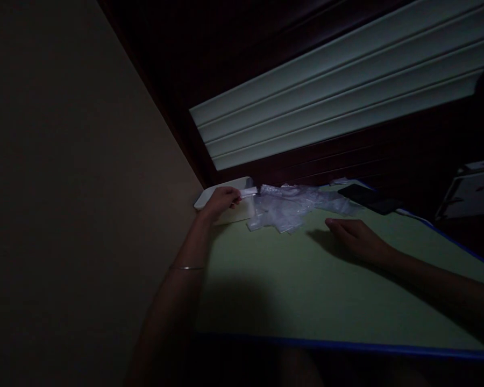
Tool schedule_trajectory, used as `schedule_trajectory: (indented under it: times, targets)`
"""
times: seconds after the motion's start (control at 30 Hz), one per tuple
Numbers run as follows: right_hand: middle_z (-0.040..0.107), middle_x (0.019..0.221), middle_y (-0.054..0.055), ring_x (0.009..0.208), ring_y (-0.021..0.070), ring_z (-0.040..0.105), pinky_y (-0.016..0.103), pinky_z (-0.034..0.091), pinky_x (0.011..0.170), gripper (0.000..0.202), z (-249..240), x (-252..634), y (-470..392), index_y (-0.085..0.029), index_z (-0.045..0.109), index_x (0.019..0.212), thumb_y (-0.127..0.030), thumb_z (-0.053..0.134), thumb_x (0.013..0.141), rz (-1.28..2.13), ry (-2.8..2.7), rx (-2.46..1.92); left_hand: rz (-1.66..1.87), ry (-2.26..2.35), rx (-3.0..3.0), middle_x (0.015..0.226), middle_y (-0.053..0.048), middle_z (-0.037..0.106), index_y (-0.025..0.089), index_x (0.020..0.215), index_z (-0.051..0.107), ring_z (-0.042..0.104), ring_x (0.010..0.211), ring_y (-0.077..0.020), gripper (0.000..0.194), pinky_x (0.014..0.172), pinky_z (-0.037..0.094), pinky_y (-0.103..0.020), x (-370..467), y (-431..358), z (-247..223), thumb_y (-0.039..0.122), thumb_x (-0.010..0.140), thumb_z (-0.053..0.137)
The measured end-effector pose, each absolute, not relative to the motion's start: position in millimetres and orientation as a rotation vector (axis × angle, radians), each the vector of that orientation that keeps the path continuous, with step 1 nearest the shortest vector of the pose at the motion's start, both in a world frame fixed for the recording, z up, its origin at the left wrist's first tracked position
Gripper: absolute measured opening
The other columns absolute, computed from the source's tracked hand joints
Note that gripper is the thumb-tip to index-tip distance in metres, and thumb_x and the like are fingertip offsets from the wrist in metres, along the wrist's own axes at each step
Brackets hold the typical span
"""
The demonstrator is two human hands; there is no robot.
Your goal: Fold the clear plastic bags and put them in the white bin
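Pinched in the fingers of my left hand (222, 200) is a small whitish plastic packet (248, 192), held at one end over a light-coloured container. That container has a pale rim or lid (205, 198) and stands at the table's far left corner. Just right of it lies a loose pile of clear plastic packets (284, 207). My right hand (355, 237) is closed, on or just above the tabletop, apart from the pile. Its fingers are curled out of sight, so whether anything is inside is hidden.
A dark phone-like slab (369, 198) with a white cable (413, 216) lies at the back right of the pale green table (306, 301), which has a blue edge. A wall (84, 188) rises close on the left. Behind stands a dark panel with light slats (326, 91). The light is dim.
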State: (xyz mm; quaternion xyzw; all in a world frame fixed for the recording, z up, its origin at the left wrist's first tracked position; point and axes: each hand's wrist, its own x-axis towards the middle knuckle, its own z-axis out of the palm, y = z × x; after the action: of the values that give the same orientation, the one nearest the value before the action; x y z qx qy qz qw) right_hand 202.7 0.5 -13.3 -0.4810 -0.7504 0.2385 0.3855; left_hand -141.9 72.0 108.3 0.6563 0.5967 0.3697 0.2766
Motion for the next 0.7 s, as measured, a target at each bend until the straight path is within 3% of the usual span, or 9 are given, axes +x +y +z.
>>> schedule_trajectory:
  times: [0.13, 0.27, 0.5, 0.7]
  targets:
    - [0.046, 0.056, -0.001, 0.055, 0.0156, 0.045, 0.029, 0.035, 0.054, 0.052, -14, 202, -1, -0.020, 0.049, 0.061, -0.059, 0.035, 0.092, 0.640, -1.937, -1.211, 0.845, 1.821, 1.782, 0.062, -0.003, 0.061, 0.013, 0.063, 0.063, 0.050, 0.056, -0.0096, 0.012, 0.053, 0.038, -0.021, -179, 114, 135, 0.023, 0.070, 0.065]
    - [0.052, 0.061, 0.001, 0.058, 0.0171, 0.049, 0.030, 0.038, 0.055, 0.049, -15, 202, -3, -0.020, 0.052, 0.064, -0.055, 0.035, 0.095, 0.671, -1.961, -1.192, 0.651, 1.942, 1.768, 0.068, -0.005, 0.065, 0.013, 0.064, 0.064, 0.055, 0.063, -0.0121, 0.012, 0.057, 0.041, -0.022, -196, 149, 135, 0.024, 0.070, 0.065]
    - [0.054, 0.061, 0.002, 0.058, 0.0168, 0.049, 0.030, 0.038, 0.055, 0.047, -11, 200, -7, -0.020, 0.051, 0.064, -0.051, 0.036, 0.095, 0.705, -1.963, -1.204, 0.281, 1.872, 1.778, 0.076, -0.006, 0.069, 0.014, 0.071, 0.069, 0.060, 0.071, -0.0146, 0.015, 0.065, 0.047, -0.024, -196, 178, 117, 0.027, 0.064, 0.069]
    - [0.051, 0.060, 0.001, 0.056, 0.0156, 0.048, 0.029, 0.036, 0.055, 0.046, -14, 200, -7, -0.020, 0.049, 0.064, -0.050, 0.035, 0.096, 0.723, -1.973, -1.218, 0.028, 1.791, 1.864, 0.071, -0.003, 0.070, 0.017, 0.074, 0.074, 0.059, 0.067, -0.0139, 0.016, 0.064, 0.045, -0.022, -193, 193, 123, 0.024, 0.060, 0.070]
